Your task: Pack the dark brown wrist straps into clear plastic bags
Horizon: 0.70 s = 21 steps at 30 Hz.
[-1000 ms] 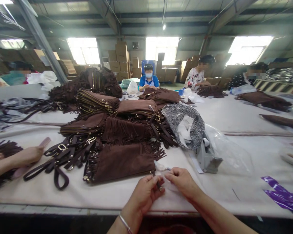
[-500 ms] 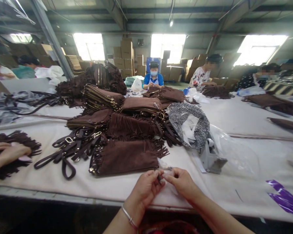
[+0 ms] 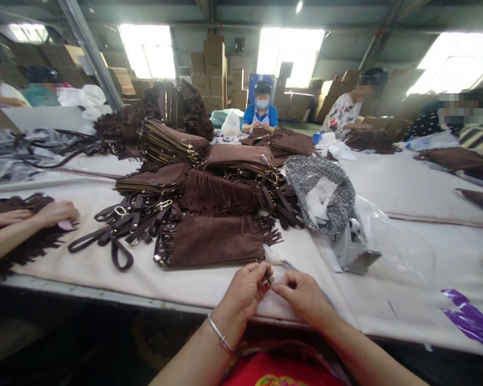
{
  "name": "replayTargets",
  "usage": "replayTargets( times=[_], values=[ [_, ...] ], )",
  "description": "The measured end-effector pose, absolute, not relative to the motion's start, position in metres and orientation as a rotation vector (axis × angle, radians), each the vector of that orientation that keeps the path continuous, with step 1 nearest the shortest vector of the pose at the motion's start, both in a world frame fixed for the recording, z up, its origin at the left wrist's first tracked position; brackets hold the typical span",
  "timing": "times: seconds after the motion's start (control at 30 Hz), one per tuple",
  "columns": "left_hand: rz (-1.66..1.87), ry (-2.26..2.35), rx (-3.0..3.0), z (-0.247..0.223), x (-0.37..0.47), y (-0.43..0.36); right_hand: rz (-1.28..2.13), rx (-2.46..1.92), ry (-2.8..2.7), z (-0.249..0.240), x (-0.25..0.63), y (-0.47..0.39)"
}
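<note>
A brown fringed suede bag (image 3: 217, 241) lies flat in front of me. Close to its lower right corner, my left hand (image 3: 243, 295) pinches a small dark piece (image 3: 269, 276) with a brassy end, perhaps a zipper pull. My right hand (image 3: 301, 297) is closed beside it, thumb and forefinger at the piece; whatever is between those fingers is too small to make out. A bit of clear plastic (image 3: 274, 255) shows just beyond my fingertips. Dark wrist straps (image 3: 123, 228) with metal clasps are heaped left of the bag.
Stacked brown bags (image 3: 175, 142) rise behind. To the right stand a grey knitted item (image 3: 322, 193), a tape dispenser (image 3: 356, 252) and purple plastic (image 3: 473, 319). A co-worker's hands (image 3: 56, 214) handle fringed material at left; other people sit across the table.
The view has tilted down, so the table sits higher in the picture. My hands stay together by the bag's corner, and the small piece shows more plainly. The co-worker's hand has moved right.
</note>
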<state>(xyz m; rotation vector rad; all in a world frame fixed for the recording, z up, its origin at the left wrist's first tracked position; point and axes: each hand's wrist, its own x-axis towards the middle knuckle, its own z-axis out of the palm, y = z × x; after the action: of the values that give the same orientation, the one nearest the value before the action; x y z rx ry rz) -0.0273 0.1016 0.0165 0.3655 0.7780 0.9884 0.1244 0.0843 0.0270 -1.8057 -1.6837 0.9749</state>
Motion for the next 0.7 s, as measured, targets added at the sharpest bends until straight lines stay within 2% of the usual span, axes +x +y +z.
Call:
replayTargets(
  times=[0.33,0.7],
  values=[
    [1.022,0.834,0.386,0.006,-0.022,0.100,1.166,-1.763,-1.578,0.025,0.125,0.079],
    [1.008,1.010,0.547,0.005,-0.027,0.098,1.550,-1.629,-1.325,0.034,0.113,0.074]
  ],
)
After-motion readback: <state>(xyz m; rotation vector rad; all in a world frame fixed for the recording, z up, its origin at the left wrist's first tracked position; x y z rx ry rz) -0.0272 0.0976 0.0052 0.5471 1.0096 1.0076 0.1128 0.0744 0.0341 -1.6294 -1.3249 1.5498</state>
